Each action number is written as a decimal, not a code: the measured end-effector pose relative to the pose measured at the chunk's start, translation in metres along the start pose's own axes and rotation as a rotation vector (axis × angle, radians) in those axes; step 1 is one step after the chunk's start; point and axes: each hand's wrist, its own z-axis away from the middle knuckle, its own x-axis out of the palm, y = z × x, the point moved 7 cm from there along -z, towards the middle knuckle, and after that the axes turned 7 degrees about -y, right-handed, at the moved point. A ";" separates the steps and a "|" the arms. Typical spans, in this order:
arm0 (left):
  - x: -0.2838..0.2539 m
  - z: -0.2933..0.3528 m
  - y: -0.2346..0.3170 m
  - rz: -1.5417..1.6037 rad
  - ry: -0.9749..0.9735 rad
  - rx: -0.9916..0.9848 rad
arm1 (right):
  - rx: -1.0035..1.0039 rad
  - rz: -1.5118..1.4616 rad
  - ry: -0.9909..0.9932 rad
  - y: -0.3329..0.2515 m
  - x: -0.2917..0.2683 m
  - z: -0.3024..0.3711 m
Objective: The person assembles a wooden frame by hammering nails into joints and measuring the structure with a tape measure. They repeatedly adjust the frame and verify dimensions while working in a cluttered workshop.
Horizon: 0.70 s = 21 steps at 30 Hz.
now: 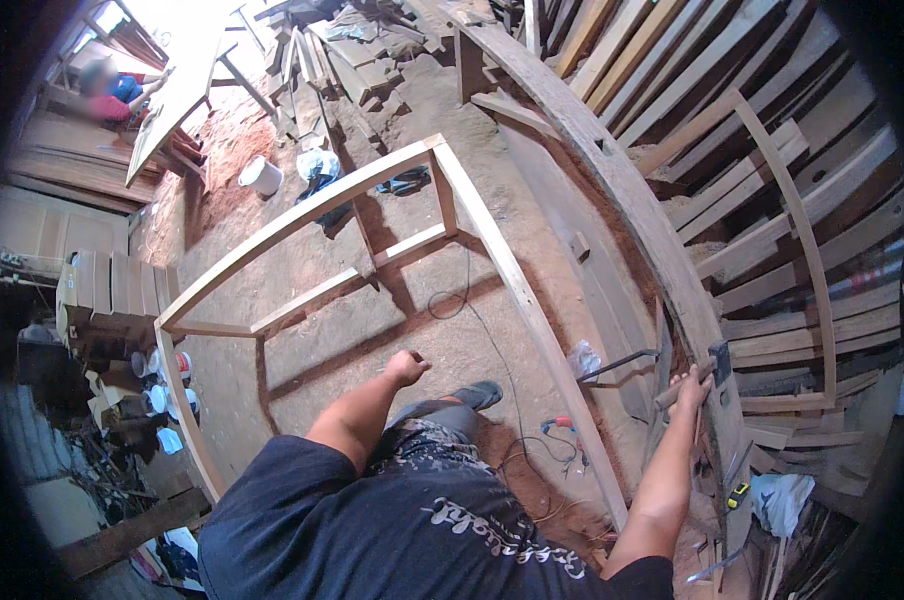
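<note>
My right hand (686, 390) is stretched out to the right, its fingers around the wooden handle of a hammer (719, 362). The hammer's dark head lies at the edge of a long wooden bench (662, 240). My left hand (408, 367) is closed in a fist in front of my body, inside the outline of a pale timber frame (492, 245). Whatever that fist holds, if anything, is hidden. The frame stands around me, with joined rails and short posts.
Stacked planks (822, 230) fill the right side. A yellow tape measure (737, 495) rests on the bench. A red power tool (562, 423) and its cord lie on the floor. A white bucket (262, 176) stands farther off, near a person (122, 90) beside a tilted panel.
</note>
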 end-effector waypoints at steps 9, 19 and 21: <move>0.021 -0.013 0.038 -0.055 -0.085 0.131 | -0.194 0.048 0.426 0.086 -0.064 0.099; 0.011 -0.004 0.021 -0.209 -0.079 0.214 | -0.166 0.577 -0.193 0.304 0.020 0.371; 0.009 0.008 0.017 -0.208 -0.086 0.224 | -0.016 0.478 -0.197 0.354 0.013 0.402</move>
